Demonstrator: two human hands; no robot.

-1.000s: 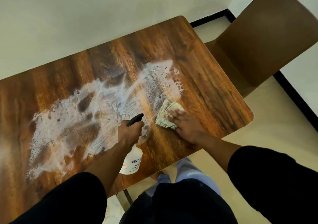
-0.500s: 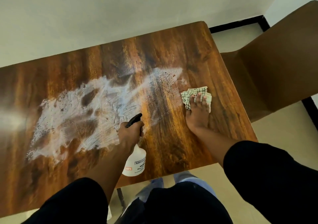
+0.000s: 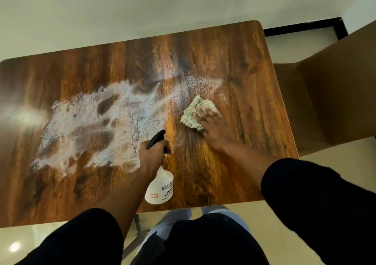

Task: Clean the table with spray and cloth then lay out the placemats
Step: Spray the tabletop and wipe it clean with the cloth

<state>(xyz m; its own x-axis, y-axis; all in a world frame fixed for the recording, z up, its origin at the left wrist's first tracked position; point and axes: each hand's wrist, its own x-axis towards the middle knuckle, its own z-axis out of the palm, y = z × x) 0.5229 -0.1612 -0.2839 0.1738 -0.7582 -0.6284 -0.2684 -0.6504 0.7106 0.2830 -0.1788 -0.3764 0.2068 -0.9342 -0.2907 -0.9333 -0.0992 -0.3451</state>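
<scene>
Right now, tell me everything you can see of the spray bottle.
The spray bottle has a white, plastic-looking rounded body with a black trigger head on top. A boxed label with dark print sits on its side; only part of the text is readable, and a small red mark shows lower down. The left hand grips its neck, hiding that part. It is held tilted, nozzle pointing away toward the foam, over the near part of the wooden table. Whether its base touches the table cannot be told.

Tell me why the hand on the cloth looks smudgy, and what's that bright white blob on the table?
Head view: the right hand and the folded cloth are motion-blurred; the left hand gripping the spray bottle looks sharper. The blob is light glare on the glossy wooden table, left side.
</scene>
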